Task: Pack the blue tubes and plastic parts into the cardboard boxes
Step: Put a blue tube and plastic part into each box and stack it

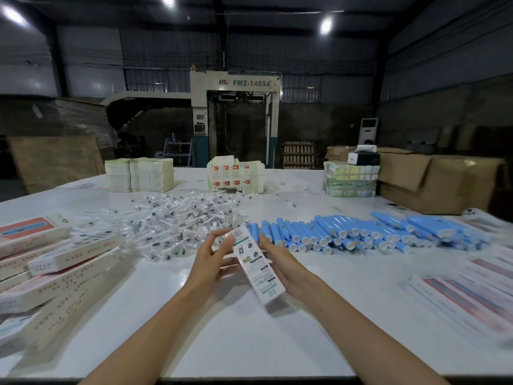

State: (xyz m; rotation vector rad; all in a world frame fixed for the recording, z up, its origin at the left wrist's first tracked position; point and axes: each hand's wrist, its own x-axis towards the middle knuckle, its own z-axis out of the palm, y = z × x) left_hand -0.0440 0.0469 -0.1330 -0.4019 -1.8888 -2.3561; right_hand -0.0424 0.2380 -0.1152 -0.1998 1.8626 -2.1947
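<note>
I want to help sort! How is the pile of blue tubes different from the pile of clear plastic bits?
The blue tubes are solid blue with white caps; the plastic parts are clear with dark bits. The tubes lie mostly side by side, the parts in a jumbled heap. Both rest on the white table.

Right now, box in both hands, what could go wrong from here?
1. The box is held in the air between the left hand and right hand, its near end past both palms; freeing one hand to reach may let it tip or drop.
2. The blue tubes lie loose in a heap; pulling one could set others rolling.
3. The stacked boxes at left lie askew near the edge of the table and might slide.
</note>
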